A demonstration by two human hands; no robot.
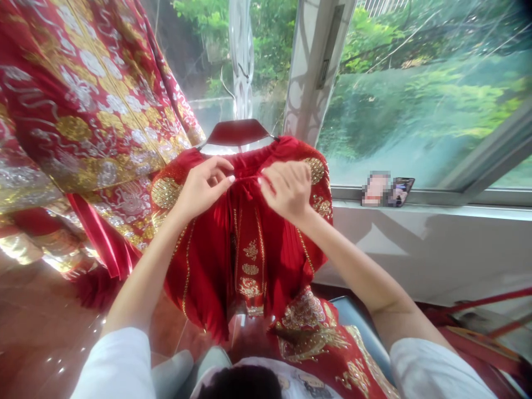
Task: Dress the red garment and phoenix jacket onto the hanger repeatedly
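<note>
A red garment with gold embroidery (249, 260) hangs from a dark red hanger (238, 133) in front of me. My left hand (203, 185) pinches the fabric at the garment's top edge, left of centre. My right hand (286, 188) is closed on the same top edge just to the right, its fingertips almost touching those of the left hand. The lower part of the garment drapes down onto my lap.
A larger red and gold embroidered robe (83, 111) hangs at the left. A window with a white frame (316, 66) is behind. On the sill (436, 208) stand a phone (399, 191) and a small blurred item (375, 189). Red rods (490, 302) lie at the right.
</note>
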